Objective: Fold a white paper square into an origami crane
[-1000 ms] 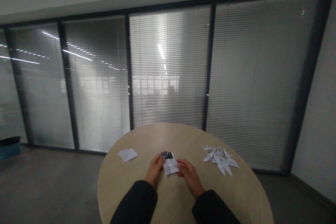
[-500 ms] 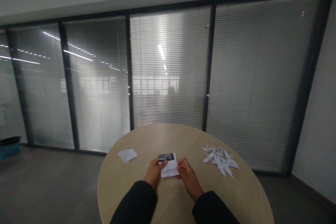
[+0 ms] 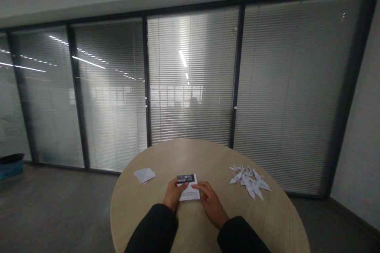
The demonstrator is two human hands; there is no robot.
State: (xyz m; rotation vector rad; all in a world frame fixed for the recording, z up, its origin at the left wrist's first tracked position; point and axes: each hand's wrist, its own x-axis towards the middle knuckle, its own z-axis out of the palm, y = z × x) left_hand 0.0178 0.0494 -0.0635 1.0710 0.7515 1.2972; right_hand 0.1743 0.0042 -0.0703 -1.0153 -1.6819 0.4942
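Fingers [image 3: 203, 185] of the right hand [image 3: 212, 202] are laid on the right side of the printed paper [image 3: 190, 193], tips on its top face, but the right thumb is hidden, so no idea whether it's pinching from underneath. Grip's clearer on the left hand [image 3: 172, 195]: thumb on top, the rest curled behind the left edge, so I'd call it clamped on the paper. That piece sits between both hands, bottom center of the frame, over the round wooden worktop [image 3: 190, 153], with a dark printed block [image 3: 182, 178] at its far end and small text nearer the wrists. Can't tell if it's resting on the wood or slightly lifted. Looks to me like squaring up and pressing a folded piece, so: use the left thumb as your anchor, line up the edges first, then run the right fingertips along the fold, light pass, then a firmer one. Get it flat on the wood for that, since thin paper pressed in midair probably gives you a wandering crease. Go easy at the corners, they'd likely buckle first imo. Paper cranes [image 3: 248, 181] at lower right and the white sheets [image 3: 144, 174] left of center are well clear, so there's elbow room.
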